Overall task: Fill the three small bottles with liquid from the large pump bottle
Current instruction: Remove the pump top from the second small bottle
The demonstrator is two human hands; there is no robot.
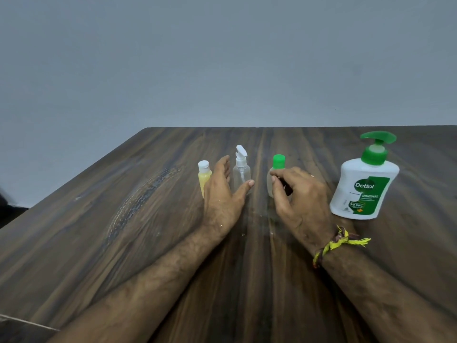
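Three small bottles stand in a row at mid-table: a yellow-filled bottle with a white cap (204,178), a clear spray bottle with a white nozzle (241,169), and a pale bottle with a green cap (275,169). The large white Dettol pump bottle with a green pump (363,184) stands to the right. My left hand (222,191) lies between the yellow and clear bottles, fingers straight, thumb stretched across the clear bottle's base. My right hand (299,196) has curled fingers, with thumb and fingertips on the green-capped bottle's shoulder; it hides that bottle's right side.
The dark wooden table (123,219) ends at a grey wall behind and falls away along its left edge. A yellow and brown thread band (338,241) circles my right wrist. Pale smears mark the tabletop left of the bottles.
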